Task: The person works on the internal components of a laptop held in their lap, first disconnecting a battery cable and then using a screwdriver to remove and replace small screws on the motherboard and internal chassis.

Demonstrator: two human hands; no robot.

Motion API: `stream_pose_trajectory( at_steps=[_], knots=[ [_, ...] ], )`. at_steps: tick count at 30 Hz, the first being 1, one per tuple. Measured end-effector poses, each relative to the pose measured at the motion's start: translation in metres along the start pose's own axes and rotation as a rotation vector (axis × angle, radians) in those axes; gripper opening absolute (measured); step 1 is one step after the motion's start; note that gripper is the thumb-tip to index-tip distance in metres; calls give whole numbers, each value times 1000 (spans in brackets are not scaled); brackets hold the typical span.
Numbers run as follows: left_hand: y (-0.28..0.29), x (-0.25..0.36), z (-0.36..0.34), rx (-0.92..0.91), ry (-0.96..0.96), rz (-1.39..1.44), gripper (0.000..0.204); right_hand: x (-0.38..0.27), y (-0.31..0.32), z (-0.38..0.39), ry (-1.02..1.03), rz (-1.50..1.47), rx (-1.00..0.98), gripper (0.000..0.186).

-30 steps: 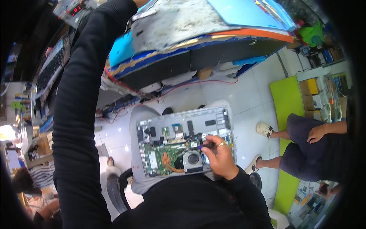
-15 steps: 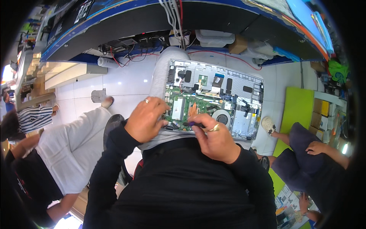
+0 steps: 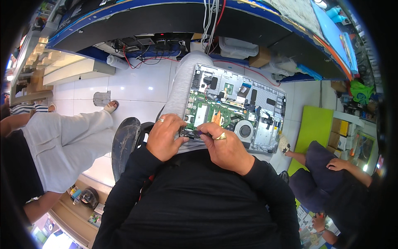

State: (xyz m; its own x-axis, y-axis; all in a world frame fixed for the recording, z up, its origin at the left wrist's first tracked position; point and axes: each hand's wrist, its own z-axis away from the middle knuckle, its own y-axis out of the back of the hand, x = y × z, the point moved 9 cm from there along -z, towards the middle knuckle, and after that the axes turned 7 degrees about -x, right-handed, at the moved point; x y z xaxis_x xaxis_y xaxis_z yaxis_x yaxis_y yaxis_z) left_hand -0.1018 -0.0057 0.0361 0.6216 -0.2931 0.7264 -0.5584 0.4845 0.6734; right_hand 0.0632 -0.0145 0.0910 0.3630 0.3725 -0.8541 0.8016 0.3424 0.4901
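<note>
A silver-grey laptop base with its inner parts exposed (image 3: 238, 110) lies across the wearer's legs in light-grey cloth (image 3: 184, 79), turned slightly clockwise. The right hand (image 3: 228, 147), wearing a broad gold-coloured ring, pinches a slim, dark purple-handled tool (image 3: 198, 133) between thumb and fingers at the base's near left corner. The left hand (image 3: 166, 137) bends round that same corner, its thumb and fingers a narrow gap apart; whether it grips any small part there cannot be told.

Just beyond the tool, a green circuit board (image 3: 226, 111) carries a pale rectangular plate (image 3: 202, 114) and a copper-coloured heat pipe (image 3: 216, 117). A round silver fan (image 3: 245, 130) sits to the right of the pipe, beyond the right hand.

Past the laptop stands a bench with black front panels and blue edging (image 3: 178, 25), and a thin red cable (image 3: 248, 71) runs beneath it on white floor tiles (image 3: 137, 87). A person in light-grey trousers (image 3: 78, 141) is at the left; another in dark shorts (image 3: 323, 174) is beside a bright green panel (image 3: 311, 128) at the right.
</note>
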Motion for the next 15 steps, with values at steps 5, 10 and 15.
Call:
stream_pose_trajectory(
  at_steps=[5,10,15],
  knots=[
    [-1,0,-1,-8,7,11,44,1,-8,4,-2,81,-102,36],
    [-2,1,-1,26,21,-25,31,-39,-8,-11,114,458,-205,21],
    [-6,-1,-1,26,35,-38,30,-47,-23,-17,-47,913,-356,16]
  ],
)
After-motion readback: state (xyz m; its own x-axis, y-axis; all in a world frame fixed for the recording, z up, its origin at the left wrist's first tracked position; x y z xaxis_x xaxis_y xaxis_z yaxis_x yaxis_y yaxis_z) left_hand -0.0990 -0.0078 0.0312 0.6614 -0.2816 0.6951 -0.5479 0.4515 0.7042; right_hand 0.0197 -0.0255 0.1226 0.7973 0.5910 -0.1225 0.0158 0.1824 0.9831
